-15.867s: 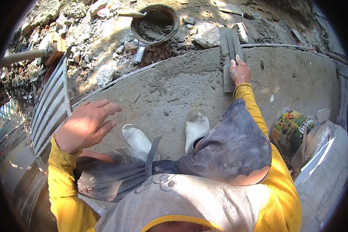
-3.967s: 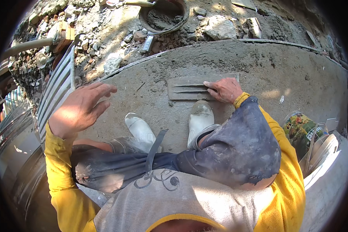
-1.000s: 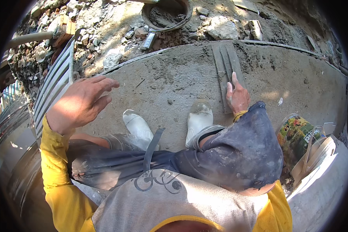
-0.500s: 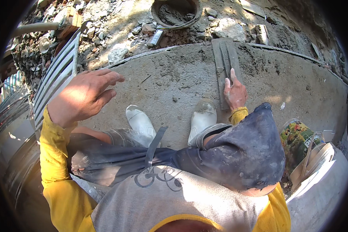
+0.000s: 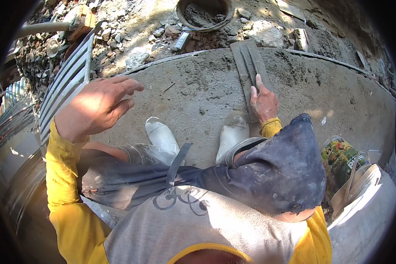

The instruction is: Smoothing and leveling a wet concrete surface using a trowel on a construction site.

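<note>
- Concrete slab, running under the white boots.
- Mortar bucket, on rubble beyond the slab's far edge.
- Long ridged float, lying on the slab, far end at that edge.
- Left hand: grip open, fingers loosely bent, raised.
- Right hand: grip closed on the float, index finger extended.

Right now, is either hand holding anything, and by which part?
The right hand holds a long, grey, rectangular float, apparently by the raised ridge, towards its near end; the left hand is empty.
</note>
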{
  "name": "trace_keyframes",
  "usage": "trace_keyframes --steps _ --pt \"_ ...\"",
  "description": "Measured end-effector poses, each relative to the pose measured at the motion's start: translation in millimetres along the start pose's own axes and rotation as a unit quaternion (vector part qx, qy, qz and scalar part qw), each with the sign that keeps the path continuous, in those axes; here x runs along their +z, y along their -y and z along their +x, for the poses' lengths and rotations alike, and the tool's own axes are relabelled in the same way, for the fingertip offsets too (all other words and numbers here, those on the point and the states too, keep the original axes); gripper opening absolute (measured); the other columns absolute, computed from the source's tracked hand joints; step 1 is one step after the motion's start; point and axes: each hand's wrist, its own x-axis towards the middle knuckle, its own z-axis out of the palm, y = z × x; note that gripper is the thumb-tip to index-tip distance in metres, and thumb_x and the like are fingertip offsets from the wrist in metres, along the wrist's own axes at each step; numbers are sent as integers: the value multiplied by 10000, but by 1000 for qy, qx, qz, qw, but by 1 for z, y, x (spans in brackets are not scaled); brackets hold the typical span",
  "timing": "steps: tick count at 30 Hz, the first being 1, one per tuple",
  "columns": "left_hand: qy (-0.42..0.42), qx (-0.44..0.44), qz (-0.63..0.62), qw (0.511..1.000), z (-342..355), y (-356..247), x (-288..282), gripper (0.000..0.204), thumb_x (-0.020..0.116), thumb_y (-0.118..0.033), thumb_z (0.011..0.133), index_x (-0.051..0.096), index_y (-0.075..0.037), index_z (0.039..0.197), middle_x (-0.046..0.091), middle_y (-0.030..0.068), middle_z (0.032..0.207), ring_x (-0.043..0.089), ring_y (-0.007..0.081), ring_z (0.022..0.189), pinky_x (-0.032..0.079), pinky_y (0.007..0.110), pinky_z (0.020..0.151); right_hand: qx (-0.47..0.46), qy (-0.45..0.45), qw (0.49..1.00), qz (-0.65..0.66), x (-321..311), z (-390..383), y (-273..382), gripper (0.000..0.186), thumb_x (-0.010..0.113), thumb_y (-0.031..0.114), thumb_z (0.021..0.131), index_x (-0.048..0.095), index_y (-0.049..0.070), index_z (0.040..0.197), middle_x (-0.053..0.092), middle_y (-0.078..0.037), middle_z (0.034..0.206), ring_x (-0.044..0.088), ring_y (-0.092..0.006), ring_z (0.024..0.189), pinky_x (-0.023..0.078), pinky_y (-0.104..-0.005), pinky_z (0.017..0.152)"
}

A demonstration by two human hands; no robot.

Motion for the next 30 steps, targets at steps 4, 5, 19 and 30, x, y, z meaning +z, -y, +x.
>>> trace_keyframes --steps 4,5,19,30 --pt "0 5 3 1000 1 -5 -1 354 592 -59 868 580 -26 1220 637 174 1124 616 368 1022 490 427 885 -73 14 997 -27 3 -6 10 477 588 307 938 533 220 1404 688 -198 786 670 -408 695 525 -512 634" --pt "2 10 4 1000 2 -6 -1 354 592 -59 868 580 -26 1220 637 174 1124 616 368 1022 490 427 885 -71 7 997 -27 3 -6 12 478 586 303 940 528 222 1408 689 -197 788 671 -403 689 528 -511 632" --pt "10 -17 13 1000 3 -4 1 374 604 -47 858 591 -50 1232 644 161 1119 626 348 1029 484 421 889 -95 182 979 3 -20 1 13 448 577 343 938 559 294 1384 701 -219 950 682 -388 910 535 -486 850" --pt "43 -17 11 999 10 -8 1 363 606 -44 863 588 -37 1226 648 175 1104 632 354 1029 496 418 881 -57 77 995 14 1 22 8 481 584 335 933 535 267 1406 702 -205 950 681 -395 907 539 -473 826"
